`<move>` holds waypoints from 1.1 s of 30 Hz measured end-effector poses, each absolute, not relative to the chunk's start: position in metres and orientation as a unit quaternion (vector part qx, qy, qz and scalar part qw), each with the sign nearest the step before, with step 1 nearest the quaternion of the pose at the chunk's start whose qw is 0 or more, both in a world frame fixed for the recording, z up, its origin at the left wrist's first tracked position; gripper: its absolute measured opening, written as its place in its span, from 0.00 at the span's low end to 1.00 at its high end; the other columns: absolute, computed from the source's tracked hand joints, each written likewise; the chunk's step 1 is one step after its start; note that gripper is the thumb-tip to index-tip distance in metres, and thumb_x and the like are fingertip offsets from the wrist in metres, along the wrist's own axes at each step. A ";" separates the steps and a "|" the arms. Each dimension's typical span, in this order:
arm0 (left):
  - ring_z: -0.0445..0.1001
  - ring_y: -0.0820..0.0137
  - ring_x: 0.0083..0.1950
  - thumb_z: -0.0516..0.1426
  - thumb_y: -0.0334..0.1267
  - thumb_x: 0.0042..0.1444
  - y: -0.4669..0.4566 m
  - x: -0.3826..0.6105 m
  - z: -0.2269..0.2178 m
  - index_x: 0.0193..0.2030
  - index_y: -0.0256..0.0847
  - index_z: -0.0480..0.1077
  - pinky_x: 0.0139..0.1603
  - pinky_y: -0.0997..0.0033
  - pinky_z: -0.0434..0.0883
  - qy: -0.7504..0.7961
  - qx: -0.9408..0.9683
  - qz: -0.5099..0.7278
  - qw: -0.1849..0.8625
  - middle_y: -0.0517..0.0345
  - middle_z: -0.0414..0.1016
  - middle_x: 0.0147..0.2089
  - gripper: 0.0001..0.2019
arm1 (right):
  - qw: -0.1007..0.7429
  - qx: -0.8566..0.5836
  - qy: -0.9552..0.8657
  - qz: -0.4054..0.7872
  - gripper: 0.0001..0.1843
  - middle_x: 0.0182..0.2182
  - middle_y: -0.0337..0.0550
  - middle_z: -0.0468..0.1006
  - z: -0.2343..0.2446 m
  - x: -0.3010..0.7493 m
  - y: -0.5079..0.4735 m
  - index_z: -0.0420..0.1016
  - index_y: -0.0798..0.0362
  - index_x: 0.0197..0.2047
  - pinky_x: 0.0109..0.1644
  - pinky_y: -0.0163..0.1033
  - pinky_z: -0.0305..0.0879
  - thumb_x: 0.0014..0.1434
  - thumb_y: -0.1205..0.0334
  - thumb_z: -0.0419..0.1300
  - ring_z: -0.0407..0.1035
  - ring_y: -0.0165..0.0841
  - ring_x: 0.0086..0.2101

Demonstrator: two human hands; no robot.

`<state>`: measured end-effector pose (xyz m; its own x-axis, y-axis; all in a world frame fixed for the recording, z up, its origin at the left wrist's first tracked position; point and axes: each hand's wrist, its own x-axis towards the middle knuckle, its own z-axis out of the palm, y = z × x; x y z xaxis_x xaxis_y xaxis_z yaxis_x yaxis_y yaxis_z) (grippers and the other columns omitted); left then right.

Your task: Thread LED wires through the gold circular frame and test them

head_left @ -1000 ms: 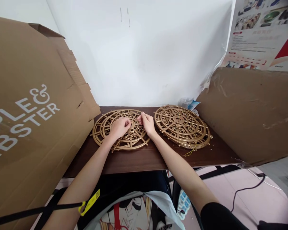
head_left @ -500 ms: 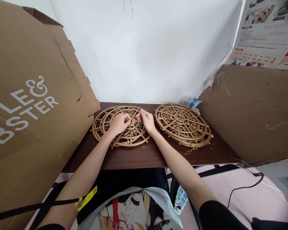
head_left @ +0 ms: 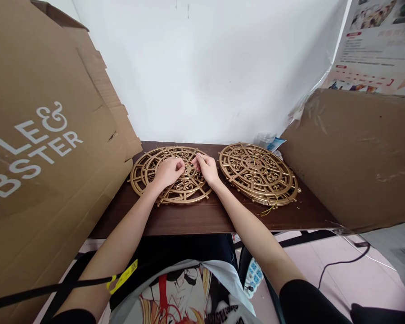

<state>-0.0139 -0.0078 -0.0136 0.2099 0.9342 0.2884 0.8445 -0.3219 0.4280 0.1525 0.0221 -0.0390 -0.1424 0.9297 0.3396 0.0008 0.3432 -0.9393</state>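
Observation:
Two stacks of round gold openwork frames lie on a dark brown table. Over the centre of the left stack [head_left: 185, 197], my left hand [head_left: 169, 172] is closed in a pinch, thumb against the fingers. My right hand [head_left: 205, 168] faces it from the right, also pinched, a short gap away. Whatever the fingertips hold is too small to make out. The right stack [head_left: 258, 175] lies untouched beside my right hand, with thin yellow wire [head_left: 269, 209] trailing from its front edge.
A large cardboard box [head_left: 54, 180] with white lettering walls in the left side. Another cardboard panel [head_left: 351, 157] stands at the right. A clear plastic bag [head_left: 265, 139] with a blue packet [head_left: 276, 144] sits behind the right stack. The brown table [head_left: 195, 222] meets a white wall.
Both hands stay pinched over the left stack, almost unmoved. The camera view has shifted slightly.

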 end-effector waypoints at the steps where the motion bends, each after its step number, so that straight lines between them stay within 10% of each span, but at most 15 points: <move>1: 0.73 0.64 0.36 0.54 0.37 0.56 -0.008 -0.014 -0.014 0.34 0.41 0.74 0.39 0.65 0.68 0.573 0.774 0.255 0.090 0.55 0.77 0.35 0.07 | 0.537 -0.373 -0.620 0.434 0.27 0.19 0.38 0.70 -0.039 0.153 0.022 0.73 0.53 0.23 0.29 0.34 0.61 0.59 0.39 0.52 0.63 0.27 0.21; 22: 0.73 0.64 0.36 0.54 0.37 0.56 -0.006 -0.015 -0.016 0.33 0.41 0.74 0.38 0.65 0.66 0.566 0.778 0.258 0.089 0.55 0.77 0.35 0.07 | 0.526 -0.375 -0.631 0.430 0.27 0.19 0.38 0.70 -0.040 0.152 0.023 0.73 0.53 0.23 0.30 0.35 0.62 0.60 0.40 0.52 0.63 0.27 0.22; 33: 0.73 0.63 0.38 0.54 0.37 0.56 -0.008 -0.014 -0.013 0.35 0.41 0.72 0.37 0.65 0.65 0.595 0.760 0.240 0.107 0.54 0.78 0.40 0.06 | 0.641 -0.455 -0.540 0.301 0.26 0.32 0.44 0.76 -0.036 0.160 0.020 0.72 0.52 0.28 0.48 0.40 0.63 0.67 0.51 0.40 0.68 0.34 0.37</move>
<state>-0.0136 -0.0082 -0.0128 0.1771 0.9550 0.2380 0.8526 -0.2696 0.4476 0.1602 0.0197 -0.0358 0.2360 0.8768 0.4190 0.1052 0.4056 -0.9080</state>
